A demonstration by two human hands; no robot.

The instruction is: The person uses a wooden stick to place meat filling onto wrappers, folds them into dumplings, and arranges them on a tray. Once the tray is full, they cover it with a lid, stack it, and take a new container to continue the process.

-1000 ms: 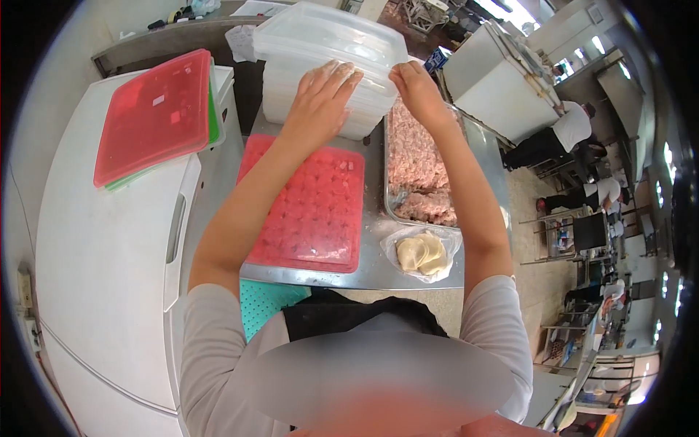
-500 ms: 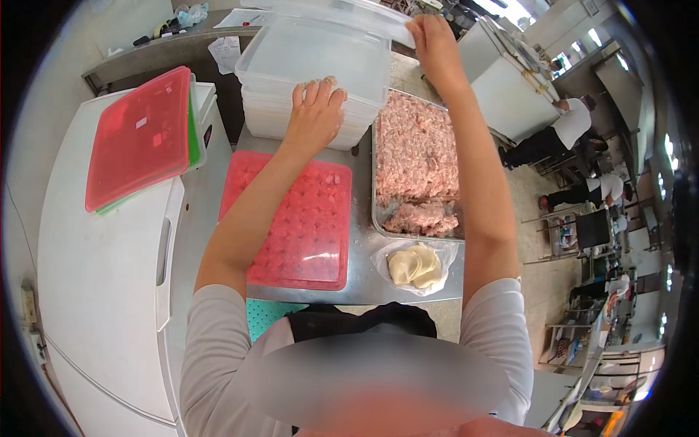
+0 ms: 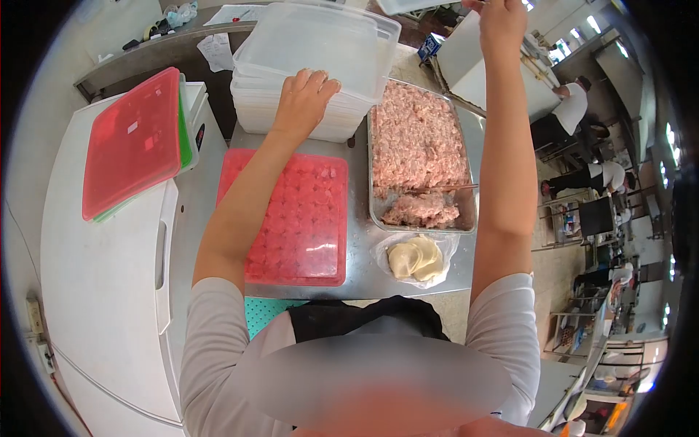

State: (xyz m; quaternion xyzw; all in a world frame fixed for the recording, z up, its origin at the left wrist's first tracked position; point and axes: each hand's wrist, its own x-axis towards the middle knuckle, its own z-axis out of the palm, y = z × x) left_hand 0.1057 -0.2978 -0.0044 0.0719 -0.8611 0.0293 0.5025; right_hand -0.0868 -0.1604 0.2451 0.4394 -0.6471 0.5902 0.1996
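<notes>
My left hand point(image 3: 303, 102) rests with its fingers apart on the front edge of a stack of clear plastic boxes point(image 3: 298, 109), topped by clear lids point(image 3: 313, 47). High at the top edge of the view, my right hand point(image 3: 501, 25) is closed on the corner of another clear lid point(image 3: 415, 5), which is mostly out of frame. A red-lidded box point(image 3: 309, 218) of small rounded pieces lies in front of the stack. To its right, a metal tray point(image 3: 378, 218) holds minced meat point(image 3: 419, 138) and a thin stick point(image 3: 444, 189). Round dough wrappers point(image 3: 415, 258) sit on plastic below it.
A white appliance point(image 3: 109, 291) at left carries red point(image 3: 135, 146) and green lids point(image 3: 184, 131). Behind the stack is a shelf point(image 3: 145, 57) with papers. A blue box point(image 3: 429, 47) stands beyond the tray. Several people point(image 3: 571, 109) are at the far right.
My right hand has moved right and up, carrying the clear lid away from above the stack. My left hand stays on the stack, shifted slightly left. The stick in the meat tray now shows.
</notes>
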